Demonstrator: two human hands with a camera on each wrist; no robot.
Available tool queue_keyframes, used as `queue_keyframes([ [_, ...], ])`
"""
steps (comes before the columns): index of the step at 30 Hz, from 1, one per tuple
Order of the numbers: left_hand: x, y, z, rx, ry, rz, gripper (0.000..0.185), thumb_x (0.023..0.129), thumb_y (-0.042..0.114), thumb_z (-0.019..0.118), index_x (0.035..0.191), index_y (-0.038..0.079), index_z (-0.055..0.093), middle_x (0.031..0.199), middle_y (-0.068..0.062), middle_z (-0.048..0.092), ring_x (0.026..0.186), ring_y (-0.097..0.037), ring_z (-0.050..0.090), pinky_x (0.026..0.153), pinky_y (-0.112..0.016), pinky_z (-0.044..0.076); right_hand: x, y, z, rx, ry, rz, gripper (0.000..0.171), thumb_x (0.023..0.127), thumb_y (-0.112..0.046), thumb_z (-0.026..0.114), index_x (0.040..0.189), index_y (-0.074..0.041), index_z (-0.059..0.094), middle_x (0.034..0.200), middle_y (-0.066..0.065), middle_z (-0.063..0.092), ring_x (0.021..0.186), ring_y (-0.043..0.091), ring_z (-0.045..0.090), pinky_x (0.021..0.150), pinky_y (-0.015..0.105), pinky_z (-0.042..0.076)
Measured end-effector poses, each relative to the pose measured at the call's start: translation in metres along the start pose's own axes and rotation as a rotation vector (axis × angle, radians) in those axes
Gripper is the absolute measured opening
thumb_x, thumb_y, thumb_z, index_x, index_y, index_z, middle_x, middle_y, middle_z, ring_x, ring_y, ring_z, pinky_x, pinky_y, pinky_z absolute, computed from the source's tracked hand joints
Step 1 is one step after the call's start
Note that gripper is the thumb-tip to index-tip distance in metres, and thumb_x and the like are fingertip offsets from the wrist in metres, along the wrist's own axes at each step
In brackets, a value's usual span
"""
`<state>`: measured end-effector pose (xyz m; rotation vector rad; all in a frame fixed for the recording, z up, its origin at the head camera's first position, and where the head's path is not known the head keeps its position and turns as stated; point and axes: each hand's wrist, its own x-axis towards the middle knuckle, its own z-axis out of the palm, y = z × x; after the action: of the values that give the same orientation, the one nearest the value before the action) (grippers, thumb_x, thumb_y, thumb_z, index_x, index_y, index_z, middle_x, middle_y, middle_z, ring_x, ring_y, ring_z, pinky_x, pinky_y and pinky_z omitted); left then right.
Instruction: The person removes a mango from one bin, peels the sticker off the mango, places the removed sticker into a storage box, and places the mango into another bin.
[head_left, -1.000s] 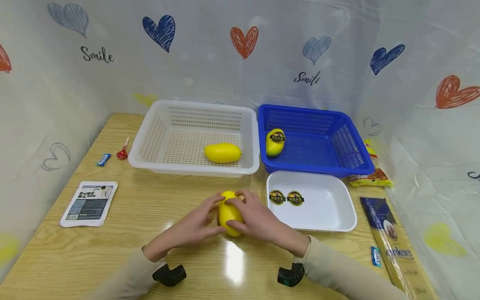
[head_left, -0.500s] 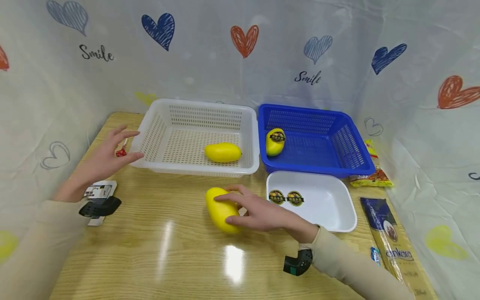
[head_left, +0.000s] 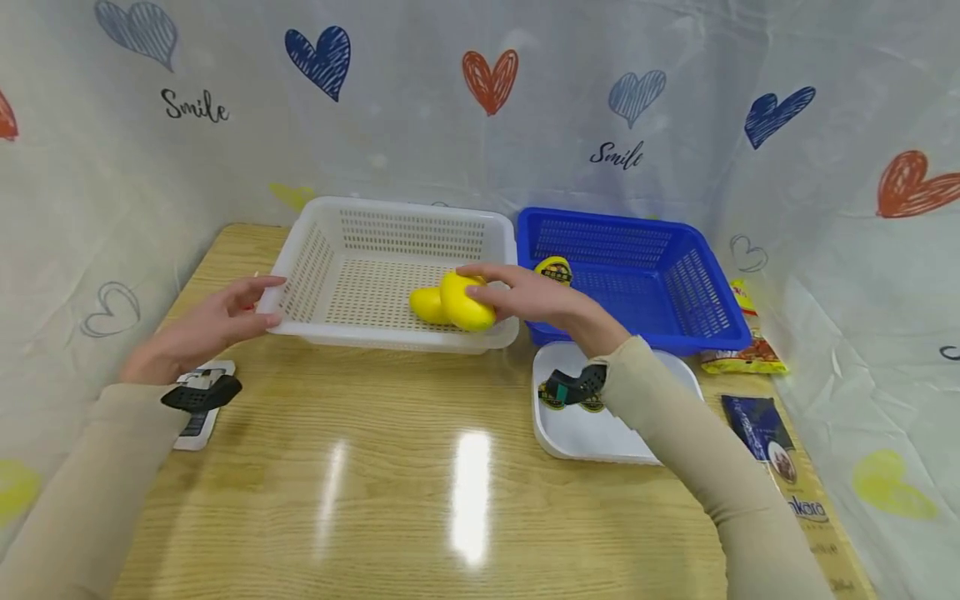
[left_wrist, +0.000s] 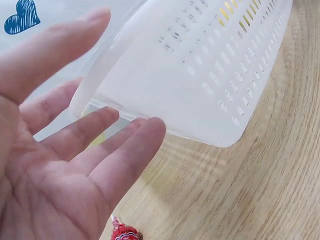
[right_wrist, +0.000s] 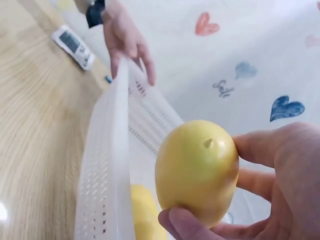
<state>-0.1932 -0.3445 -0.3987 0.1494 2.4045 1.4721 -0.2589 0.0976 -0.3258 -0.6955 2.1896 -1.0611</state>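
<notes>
From the head view, your right hand (head_left: 521, 293) grasps a yellow mango (head_left: 468, 305) between thumb and fingers over the right part of the white basket (head_left: 382, 333). A second mango (head_left: 427, 306) lies in that basket, partly hidden behind the held one; you cannot tell whether the two touch. Your left hand (head_left: 202, 329) is at the basket's left rim, fingers loosely extended. Just beside the white basket stands the blue basket (head_left: 637, 296), with a stickered mango (head_left: 556, 268) inside. The white tray (head_left: 588, 437) sits in front of it on the table (head_left: 375, 500), under your right forearm.

In the left wrist view, your left fingers reach the rim, fairly straight and released, with the thumb well away from them. A red lollipop (left_wrist: 125, 232) shows below your hand.

In the right wrist view, your thumb and fingers grip the held mango by its sides, its small tip facing the camera.
</notes>
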Motion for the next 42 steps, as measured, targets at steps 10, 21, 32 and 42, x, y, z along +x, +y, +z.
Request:
queue_keyframes([
  [10, 0.005, -0.005, 0.003, -0.029, -0.023, 0.04, 0.07, 0.098, 0.023, 0.062, 0.155, 0.02, 0.022, 0.148, -0.013, 0.036, 0.112, -0.006, 0.055, 0.088, -0.025, 0.051, 0.042, 0.009, 0.005, -0.055, -0.093, 0.131, 0.053, 0.103, -0.037, 0.047, 0.151, -0.016, 0.038, 0.15, 0.007, 0.039, 0.12, 0.019, 0.052, 0.092, 0.033, 0.052],
  [21, 0.003, -0.005, 0.002, -0.014, -0.018, 0.029, 0.071, 0.098, 0.025, 0.062, 0.156, 0.02, 0.021, 0.143, -0.011, 0.04, 0.112, -0.01, 0.054, 0.089, -0.026, 0.05, 0.067, 0.014, 0.025, -0.388, 0.009, 0.018, 0.052, 0.099, -0.031, 0.057, 0.148, -0.019, 0.043, 0.149, 0.009, 0.044, 0.132, 0.024, 0.042, 0.11, 0.04, 0.034],
  [32, 0.003, -0.006, 0.003, 0.003, -0.009, 0.021, 0.07, 0.098, 0.028, 0.061, 0.156, 0.023, 0.021, 0.143, -0.01, 0.041, 0.112, -0.01, 0.055, 0.089, -0.024, 0.05, 0.081, 0.016, 0.041, -0.458, -0.039, 0.048, 0.053, 0.1, -0.028, 0.055, 0.15, -0.017, 0.039, 0.152, 0.009, 0.039, 0.136, 0.026, 0.037, 0.113, 0.041, 0.03],
  [42, 0.002, -0.007, 0.003, 0.037, 0.012, 0.016, 0.07, 0.098, 0.03, 0.061, 0.156, 0.024, 0.022, 0.141, -0.009, 0.043, 0.111, -0.009, 0.055, 0.086, -0.019, 0.047, 0.034, 0.004, 0.039, -0.404, 0.121, -0.091, 0.048, 0.102, -0.023, 0.051, 0.147, -0.007, 0.043, 0.144, 0.011, 0.049, 0.118, 0.026, 0.057, 0.099, 0.037, 0.047],
])
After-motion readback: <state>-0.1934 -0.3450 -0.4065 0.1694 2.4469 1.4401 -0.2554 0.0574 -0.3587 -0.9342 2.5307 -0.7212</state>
